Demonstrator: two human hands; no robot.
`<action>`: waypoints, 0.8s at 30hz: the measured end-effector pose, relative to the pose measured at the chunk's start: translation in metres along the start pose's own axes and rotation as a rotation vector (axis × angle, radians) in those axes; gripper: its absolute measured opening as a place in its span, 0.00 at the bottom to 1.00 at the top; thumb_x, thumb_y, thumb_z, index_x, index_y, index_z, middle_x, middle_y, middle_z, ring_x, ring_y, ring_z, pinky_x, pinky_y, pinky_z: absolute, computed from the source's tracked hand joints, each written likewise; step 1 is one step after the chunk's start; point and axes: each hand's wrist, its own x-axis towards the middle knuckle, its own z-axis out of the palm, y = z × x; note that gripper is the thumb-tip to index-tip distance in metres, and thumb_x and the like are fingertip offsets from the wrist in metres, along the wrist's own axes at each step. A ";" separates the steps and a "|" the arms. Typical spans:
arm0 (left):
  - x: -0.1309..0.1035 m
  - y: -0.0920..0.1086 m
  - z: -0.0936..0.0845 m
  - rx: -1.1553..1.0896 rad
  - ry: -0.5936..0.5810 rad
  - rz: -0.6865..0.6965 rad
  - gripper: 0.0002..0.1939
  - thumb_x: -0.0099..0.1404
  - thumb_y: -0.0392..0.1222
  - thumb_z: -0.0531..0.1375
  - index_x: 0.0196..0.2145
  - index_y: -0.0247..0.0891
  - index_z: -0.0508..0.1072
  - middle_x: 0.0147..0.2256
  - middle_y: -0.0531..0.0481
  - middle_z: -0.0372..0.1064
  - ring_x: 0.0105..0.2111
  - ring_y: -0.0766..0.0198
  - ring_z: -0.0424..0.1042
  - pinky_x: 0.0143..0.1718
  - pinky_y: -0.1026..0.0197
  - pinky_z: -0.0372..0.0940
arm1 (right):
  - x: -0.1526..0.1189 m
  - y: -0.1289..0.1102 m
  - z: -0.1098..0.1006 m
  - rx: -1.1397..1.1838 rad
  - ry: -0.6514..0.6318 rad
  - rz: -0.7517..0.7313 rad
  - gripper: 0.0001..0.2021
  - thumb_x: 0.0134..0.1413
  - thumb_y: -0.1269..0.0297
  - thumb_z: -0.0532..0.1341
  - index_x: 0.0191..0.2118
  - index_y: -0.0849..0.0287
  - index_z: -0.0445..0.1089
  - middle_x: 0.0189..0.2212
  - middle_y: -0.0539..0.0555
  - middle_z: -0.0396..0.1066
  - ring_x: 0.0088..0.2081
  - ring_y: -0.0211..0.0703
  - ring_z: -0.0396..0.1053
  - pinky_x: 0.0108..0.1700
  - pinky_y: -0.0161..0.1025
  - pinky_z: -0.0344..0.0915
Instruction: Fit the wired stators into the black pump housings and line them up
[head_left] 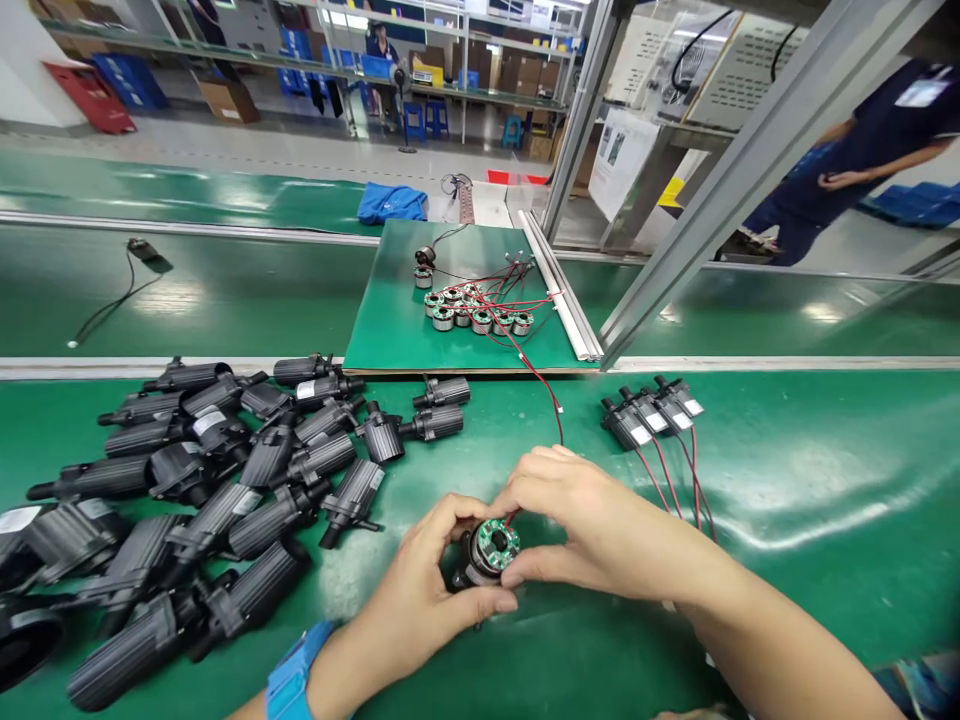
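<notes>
My left hand [424, 580], with a blue band at its wrist, is closed around a black ribbed-type pump housing [466, 572], mostly hidden by fingers. At the housing's mouth sits a round motor stator [498, 546] topped by a green circuit board. Thumb and fingers of my right hand [574, 510] pinch this stator from the right. How deep it sits in the housing I cannot tell. A red wire runs up from beside the right fingers. To the left lies a heap of black pump housings [270, 455].
Several stators [480, 315] with red and black wires lie on a raised green board [390, 320] ahead. Wired pumps [652, 410] stand grouped at right. A metal post [675, 200] slants upward there. One motor [146, 252] lies far left. Beyond the bench, a person [862, 160] stands.
</notes>
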 end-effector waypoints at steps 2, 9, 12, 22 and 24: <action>0.000 0.002 0.000 0.006 -0.057 0.023 0.27 0.62 0.42 0.68 0.55 0.50 0.61 0.51 0.52 0.67 0.53 0.58 0.69 0.56 0.57 0.65 | -0.001 0.004 -0.002 0.024 -0.070 -0.039 0.20 0.56 0.53 0.69 0.51 0.55 0.72 0.41 0.51 0.72 0.44 0.41 0.66 0.49 0.40 0.59; -0.006 -0.013 0.003 0.251 0.028 0.126 0.32 0.66 0.41 0.64 0.60 0.52 0.51 0.54 0.48 0.67 0.54 0.58 0.71 0.56 0.56 0.67 | -0.004 0.008 -0.003 -0.030 -0.134 0.003 0.22 0.57 0.56 0.68 0.56 0.53 0.70 0.40 0.52 0.72 0.44 0.43 0.67 0.49 0.42 0.59; -0.007 -0.018 0.002 0.351 0.087 0.217 0.30 0.66 0.39 0.64 0.59 0.52 0.53 0.52 0.49 0.69 0.52 0.59 0.73 0.53 0.58 0.68 | -0.005 0.007 0.002 -0.010 -0.088 0.031 0.27 0.54 0.52 0.70 0.56 0.54 0.68 0.44 0.52 0.73 0.46 0.43 0.67 0.50 0.42 0.59; 0.001 -0.004 -0.009 0.617 -0.099 0.363 0.15 0.71 0.35 0.57 0.52 0.49 0.73 0.55 0.45 0.66 0.49 0.60 0.74 0.46 0.62 0.70 | -0.008 0.010 0.014 -0.155 -0.048 0.027 0.20 0.61 0.47 0.62 0.52 0.52 0.73 0.39 0.52 0.69 0.42 0.43 0.65 0.46 0.41 0.59; 0.001 -0.003 -0.010 0.682 -0.120 0.368 0.14 0.71 0.37 0.56 0.50 0.48 0.76 0.55 0.44 0.66 0.48 0.58 0.75 0.45 0.62 0.71 | -0.010 0.009 0.015 -0.192 -0.053 0.016 0.19 0.62 0.47 0.61 0.51 0.51 0.73 0.39 0.52 0.68 0.42 0.43 0.65 0.45 0.41 0.59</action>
